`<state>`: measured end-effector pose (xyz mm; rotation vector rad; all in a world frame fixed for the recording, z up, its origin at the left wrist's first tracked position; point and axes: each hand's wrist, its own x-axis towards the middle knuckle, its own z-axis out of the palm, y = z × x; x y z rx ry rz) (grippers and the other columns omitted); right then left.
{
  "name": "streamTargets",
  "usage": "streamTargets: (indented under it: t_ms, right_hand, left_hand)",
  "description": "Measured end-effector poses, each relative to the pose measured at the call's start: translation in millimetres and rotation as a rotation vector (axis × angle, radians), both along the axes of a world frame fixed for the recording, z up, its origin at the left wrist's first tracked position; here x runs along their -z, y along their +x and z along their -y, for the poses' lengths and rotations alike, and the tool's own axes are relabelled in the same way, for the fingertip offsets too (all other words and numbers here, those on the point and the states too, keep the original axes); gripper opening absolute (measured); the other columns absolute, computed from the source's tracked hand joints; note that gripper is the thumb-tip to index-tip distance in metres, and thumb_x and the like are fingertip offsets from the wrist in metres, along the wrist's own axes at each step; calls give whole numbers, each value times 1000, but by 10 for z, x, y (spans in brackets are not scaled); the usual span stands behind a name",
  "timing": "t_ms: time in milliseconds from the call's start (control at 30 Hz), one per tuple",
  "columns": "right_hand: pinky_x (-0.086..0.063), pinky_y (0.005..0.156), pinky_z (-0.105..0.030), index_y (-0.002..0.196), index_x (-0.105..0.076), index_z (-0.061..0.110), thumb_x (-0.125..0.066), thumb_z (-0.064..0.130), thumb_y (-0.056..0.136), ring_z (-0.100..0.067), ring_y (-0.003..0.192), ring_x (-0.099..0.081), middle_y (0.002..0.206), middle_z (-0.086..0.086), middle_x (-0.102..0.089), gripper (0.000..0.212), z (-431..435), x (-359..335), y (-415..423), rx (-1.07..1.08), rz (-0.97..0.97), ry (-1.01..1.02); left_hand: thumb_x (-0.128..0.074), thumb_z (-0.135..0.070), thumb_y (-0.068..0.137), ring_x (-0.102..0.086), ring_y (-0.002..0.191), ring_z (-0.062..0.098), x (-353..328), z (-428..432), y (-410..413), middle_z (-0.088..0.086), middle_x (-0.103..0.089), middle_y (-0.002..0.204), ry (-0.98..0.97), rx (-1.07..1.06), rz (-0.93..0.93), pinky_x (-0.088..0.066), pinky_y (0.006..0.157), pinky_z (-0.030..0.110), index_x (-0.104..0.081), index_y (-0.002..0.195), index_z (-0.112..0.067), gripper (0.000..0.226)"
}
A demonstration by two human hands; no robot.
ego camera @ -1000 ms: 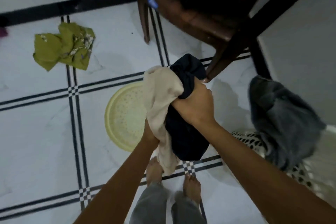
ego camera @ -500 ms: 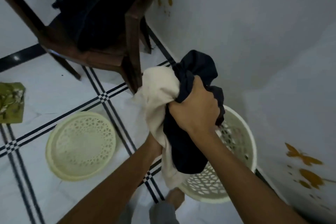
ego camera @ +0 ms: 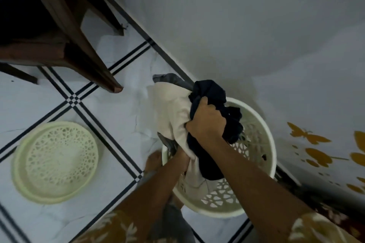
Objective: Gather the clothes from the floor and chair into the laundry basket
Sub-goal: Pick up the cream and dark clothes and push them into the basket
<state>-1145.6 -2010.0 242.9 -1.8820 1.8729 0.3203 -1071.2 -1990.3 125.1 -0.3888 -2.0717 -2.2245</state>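
Observation:
A white perforated laundry basket (ego camera: 262, 124) stands on the floor against the wall. Over its opening I hold a bundle of clothes: a dark navy garment (ego camera: 212, 92), a cream cloth (ego camera: 171, 110) and a grey piece (ego camera: 171, 78) poking out behind. My right hand (ego camera: 206, 122) is clenched on the navy garment at the top of the bundle. My left hand (ego camera: 182, 159) grips the cream cloth lower down, partly hidden by the fabric. The dark wooden chair (ego camera: 65, 31) is at upper left; its seat is in shadow.
A pale round perforated lid (ego camera: 55, 161) lies on the tiled floor at left. A chair leg (ego camera: 110, 83) ends close to the bundle. My bare foot (ego camera: 154, 161) is beside the basket. The wall (ego camera: 256, 25) with orange butterfly stickers (ego camera: 308, 136) runs right behind it.
My view swung right from the floor and green cloth to the basket by the wall. Both hands carried the bundle over the basket's opening and lowered it.

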Motion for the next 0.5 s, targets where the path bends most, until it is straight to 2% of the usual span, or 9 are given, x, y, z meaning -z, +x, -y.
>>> streamTargets:
  t_ms: [67,133,167,200,233,267,367,433,500]
  right_hand:
    - [-49,74,-44,138,-25,16,-71,35,74,-40,106,-55,122,-17,-51,81,-1,135,-84,108,34,32]
    - [-50,86,-53,143,-20,20,-67,33,78,-42,117,-47,133,-18,-44,82,-20,272,-241,213,84,71]
    - [-46,92,-56,145,-18,21,-65,33,81,-42,125,-41,140,-18,-39,80,-40,327,-316,251,87,103]
    - [-42,98,-58,147,-17,21,-62,33,85,-42,132,-33,147,-17,-31,78,-63,392,-397,273,62,147]
    - [-37,102,-59,148,-16,20,-60,31,87,-42,137,-26,152,-17,-24,76,-88,456,-469,275,10,203]
    - [-35,104,-60,149,-15,19,-59,28,88,-41,138,-22,154,-18,-18,75,-121,517,-537,269,-54,275]
    - [-36,104,-51,150,-12,11,-58,27,88,-38,138,-26,154,-17,-21,78,-271,671,-708,242,-166,469]
    - [-41,99,-39,141,-30,3,-59,26,86,-31,128,-44,143,-17,-40,66,-319,716,-717,109,-155,427]
    - [-40,98,-41,136,-35,7,-62,26,83,-32,123,-46,137,-15,-43,62,-281,720,-606,-9,-117,329]
  left_hand:
    - [-31,-50,96,-49,124,41,139,-74,-101,57,-41,115,105,-28,201,-22,101,-3,-40,115,33,86]
    - [-34,-82,76,-41,125,52,67,-339,-106,47,-40,129,105,-348,534,-28,99,0,-36,126,26,119]
    - [-41,-81,75,-42,127,47,58,-442,-77,38,-44,134,8,-550,802,-34,96,5,-38,130,18,114]
    - [-47,-64,83,-48,123,42,26,-495,-93,30,-51,131,25,-818,954,-41,89,11,-44,130,10,88]
    - [-46,-46,90,-56,115,38,167,-616,-142,23,-60,123,-81,-1249,1112,-46,84,19,-51,126,3,60]
    - [-42,-38,91,-60,108,34,224,-792,-50,18,-64,116,-178,-1451,1235,-50,85,30,-56,122,-5,47]
    - [-42,-35,83,-59,112,31,348,-817,151,12,-63,121,-205,-1362,1237,-48,96,42,-57,123,-12,49]
    - [-50,-28,89,-53,122,28,267,-717,220,11,-58,132,32,-1471,1273,-42,105,39,-53,131,-12,45]
    - [-53,-27,91,-52,123,29,144,-661,232,12,-57,133,44,-1563,1262,-40,105,39,-52,131,-10,44]
